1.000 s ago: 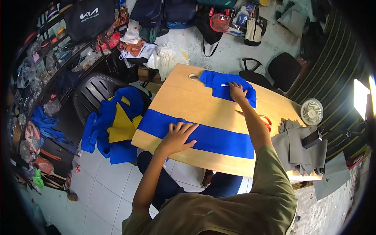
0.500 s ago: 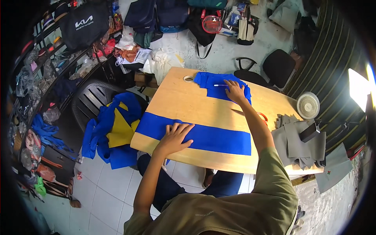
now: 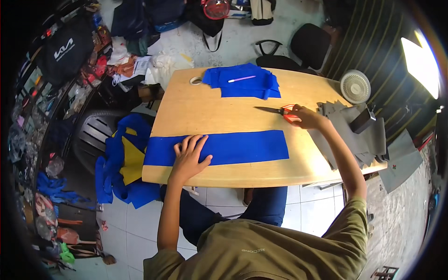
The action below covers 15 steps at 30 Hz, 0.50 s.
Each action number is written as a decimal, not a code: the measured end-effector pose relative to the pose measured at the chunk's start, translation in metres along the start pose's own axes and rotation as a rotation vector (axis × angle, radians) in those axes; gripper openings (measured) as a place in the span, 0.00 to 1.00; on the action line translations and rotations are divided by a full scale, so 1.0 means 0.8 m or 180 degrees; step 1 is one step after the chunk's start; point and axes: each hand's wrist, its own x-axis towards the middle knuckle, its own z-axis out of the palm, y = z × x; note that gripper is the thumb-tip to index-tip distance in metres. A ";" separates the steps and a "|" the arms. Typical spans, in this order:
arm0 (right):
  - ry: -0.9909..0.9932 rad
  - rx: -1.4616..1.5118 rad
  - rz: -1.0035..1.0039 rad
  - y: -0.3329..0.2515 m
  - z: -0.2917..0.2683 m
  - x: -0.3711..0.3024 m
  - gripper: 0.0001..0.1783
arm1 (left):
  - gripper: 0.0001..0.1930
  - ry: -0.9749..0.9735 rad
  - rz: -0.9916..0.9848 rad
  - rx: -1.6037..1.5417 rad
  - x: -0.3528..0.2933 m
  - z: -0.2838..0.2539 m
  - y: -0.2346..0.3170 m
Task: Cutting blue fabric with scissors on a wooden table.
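While left hand (image 3: 189,156) flattens blue strip (image 3: 219,148), right hand (image 3: 303,116) grips scissors (image 3: 278,111)

The right hand (image 3: 305,116) covers most of the red handles of the scissors (image 3: 279,111), the left hand (image 3: 189,156) hides part of the blue strip (image 3: 242,147), and the shelf clutter (image 3: 28,140) at the left rim blurs beyond telling.

Fabric strip (image 3: 233,147) lying across counter (image 3: 205,105) front; folded fabric (image 3: 245,81) w/ pen (image 3: 241,79) sitting behind; scissors (image 3: 280,111) lying right, btwn them.
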 end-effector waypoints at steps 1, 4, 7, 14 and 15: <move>0.0328 0.0176 0.0009 -0.007 0.007 -0.014 0.28 | 0.34 0.0000 0.0041 0.0004 0.000 -0.003 0.002; 0.0156 0.0023 0.0174 -0.016 0.006 -0.013 0.35 | 0.35 -0.0126 -0.0064 0.0005 -0.001 -0.010 0.001; 0.0133 -0.0192 0.0400 -0.005 0.003 -0.003 0.34 | 0.34 -0.0136 -0.0080 -0.0130 0.000 -0.004 0.003; -0.0654 0.0035 0.0047 0.018 -0.015 0.034 0.28 | 0.29 -0.0686 -0.0224 -0.0232 0.000 -0.028 -0.007; -0.0626 0.0162 -0.0104 0.022 -0.012 0.045 0.29 | 0.28 -0.0806 -0.0190 -0.0432 -0.003 -0.027 -0.021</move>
